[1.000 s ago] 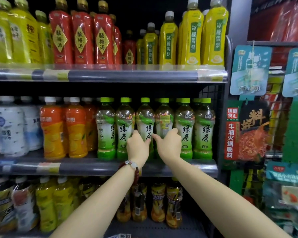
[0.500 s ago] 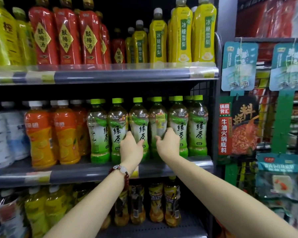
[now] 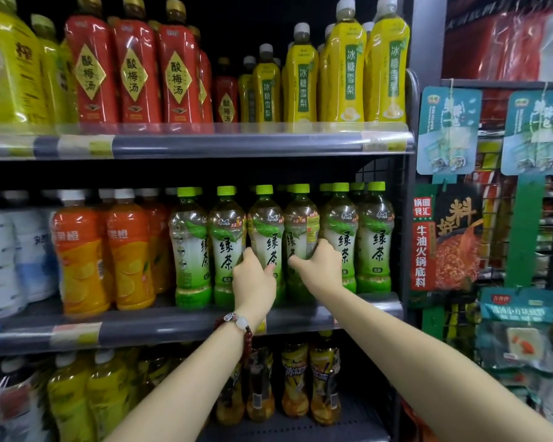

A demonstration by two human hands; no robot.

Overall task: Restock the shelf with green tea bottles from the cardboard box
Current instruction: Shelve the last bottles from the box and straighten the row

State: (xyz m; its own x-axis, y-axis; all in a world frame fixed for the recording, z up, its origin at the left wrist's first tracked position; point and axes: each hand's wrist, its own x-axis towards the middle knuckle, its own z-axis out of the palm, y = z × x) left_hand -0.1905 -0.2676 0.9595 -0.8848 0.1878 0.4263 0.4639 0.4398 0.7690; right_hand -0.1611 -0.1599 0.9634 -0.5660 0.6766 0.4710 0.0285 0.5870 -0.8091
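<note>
- Right now the left hand [image 3: 253,279] wraps its fingers around one green tea bottle [image 3: 266,247] on the middle shelf [image 3: 173,327]; the right hand [image 3: 318,266] grips its neighbour [image 3: 300,237].
- Best done by seating both upright, flush with the front row, labels turned outward.
- Green caps, clear shoulders and pale green labels; the right-hand bottle's label faces partly sideways.

Glossy clear plastic green tea bottles [image 3: 374,244] stand on a smooth grey metal shelf [image 3: 173,328].

Green-capped, green-labelled green tea bottles [image 3: 374,237]
</note>
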